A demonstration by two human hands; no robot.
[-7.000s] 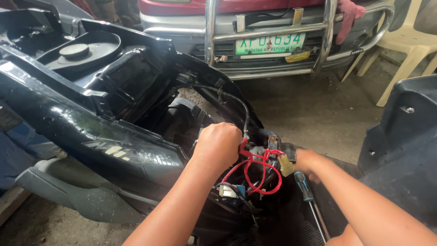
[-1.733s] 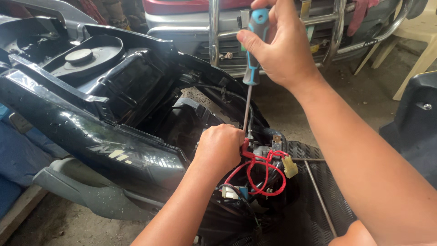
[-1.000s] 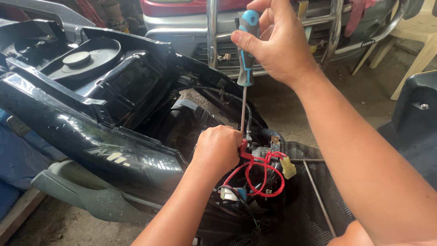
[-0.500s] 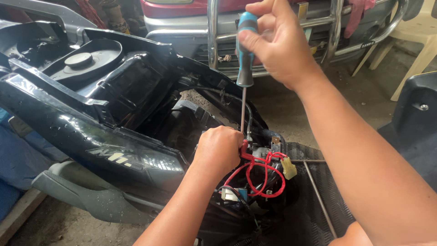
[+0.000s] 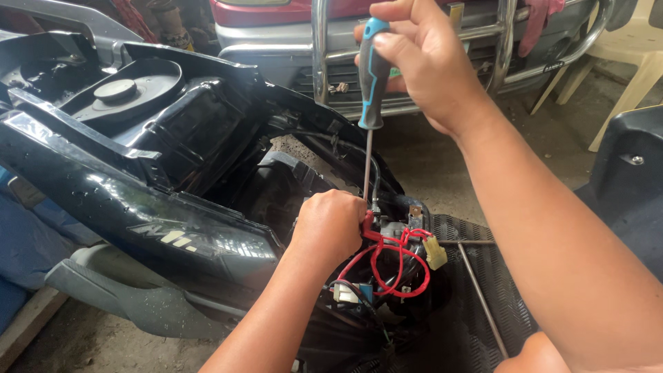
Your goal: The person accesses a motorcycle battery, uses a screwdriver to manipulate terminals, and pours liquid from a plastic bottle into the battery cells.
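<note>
My right hand (image 5: 421, 62) grips the blue and black handle of a long screwdriver (image 5: 369, 103), held upright with its thin shaft running down to a terminal among red wires (image 5: 387, 259). My left hand (image 5: 330, 224) is closed around the red wires and the part they join, right beside the screwdriver tip. The wires loop over a dark battery-like block in the open black body of a scooter (image 5: 173, 200). A yellowish connector (image 5: 435, 252) hangs at the wires' right end, a white one (image 5: 344, 293) lower left.
The scooter's glossy black side panel (image 5: 138, 214) runs across the left. A vehicle's chrome bumper bar (image 5: 324, 55) stands behind. A pale plastic chair (image 5: 632, 62) is at the right rear, a dark panel (image 5: 632, 179) at right. A thin metal rod (image 5: 480, 297) lies on the ribbed footboard.
Seven seconds ago both hands were low at the wires with the screwdriver lying down. Since then my right hand has raised it upright onto the terminal; over the last second it barely shifts.
</note>
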